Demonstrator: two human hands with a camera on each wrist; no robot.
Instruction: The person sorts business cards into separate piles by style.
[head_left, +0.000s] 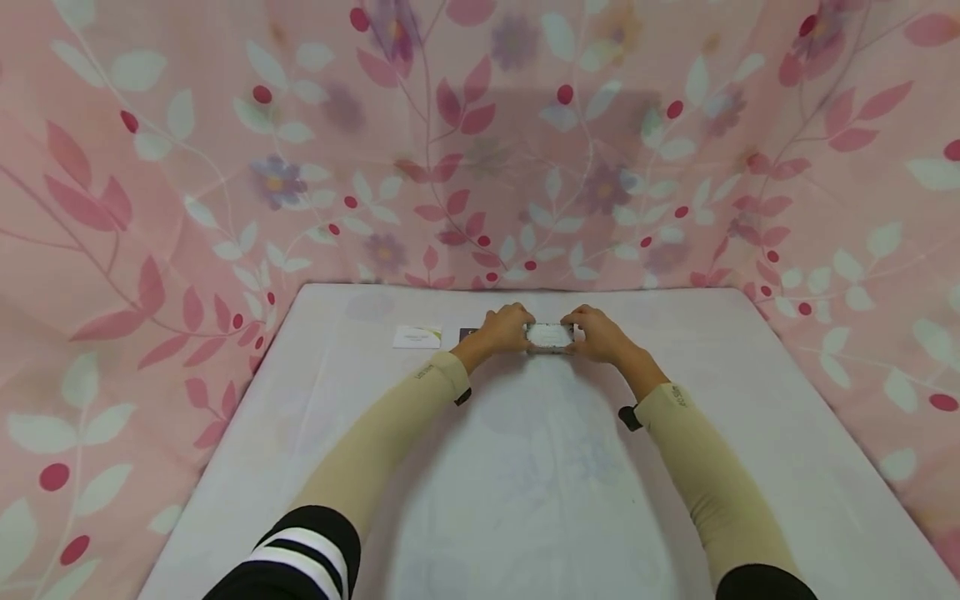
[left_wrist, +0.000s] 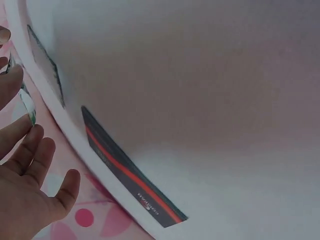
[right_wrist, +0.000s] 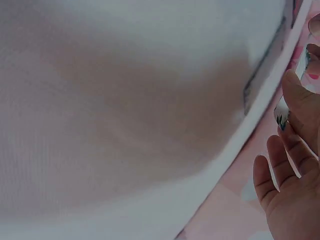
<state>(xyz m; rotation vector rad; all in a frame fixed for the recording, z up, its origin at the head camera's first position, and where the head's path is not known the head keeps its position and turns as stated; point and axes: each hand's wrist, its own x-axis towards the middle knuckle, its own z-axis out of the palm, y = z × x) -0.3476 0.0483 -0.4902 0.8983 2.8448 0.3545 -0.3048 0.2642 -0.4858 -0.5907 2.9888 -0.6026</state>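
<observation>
A small white card (head_left: 550, 335) is held between both hands near the far side of the table. My left hand (head_left: 507, 329) pinches its left edge between thumb and fingertips, and my right hand (head_left: 600, 333) pinches the right edge. Green leaf-like print shows at the card's corner in the right wrist view. Another pale card with a dark edge (right_wrist: 262, 67) lies on the table just below the held one. A black card with a red stripe (left_wrist: 135, 175) lies to its left, partly hidden by my left hand in the head view.
A white card with a green corner (head_left: 417, 337) lies farther left on the white-covered table (head_left: 540, 467). Behind the table's far edge hangs a pink floral cloth (head_left: 480, 167), which also spreads along both sides.
</observation>
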